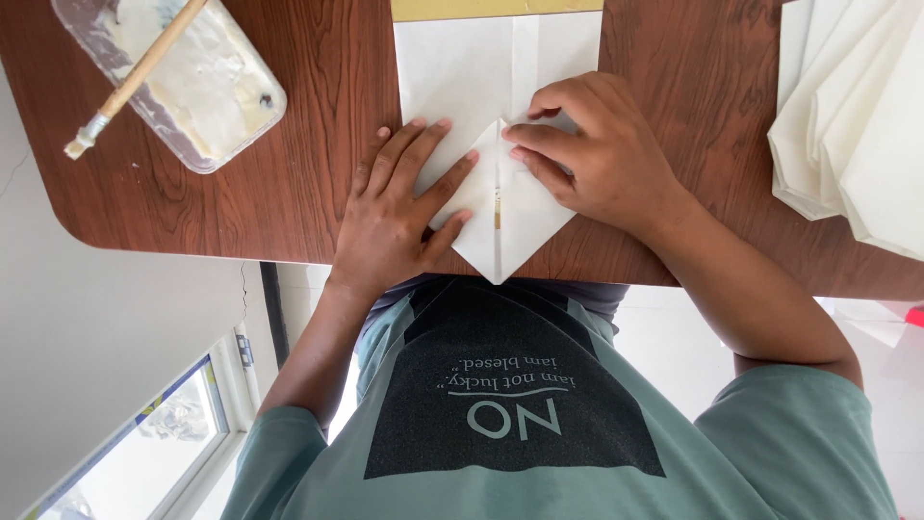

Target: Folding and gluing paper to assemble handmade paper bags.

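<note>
White paper (481, 87), folded to a point, lies on a brown wooden table (318, 125), its tip overhanging the near edge. The left hand (399, 207) presses flat on it, fingers spread. The right hand (597, 154) pinches a folded flap. The paper's far end is cut off. A glue tray (207, 91) with brush (135, 77) sits well apart; folded papers (857, 116) lie opposite.
</note>
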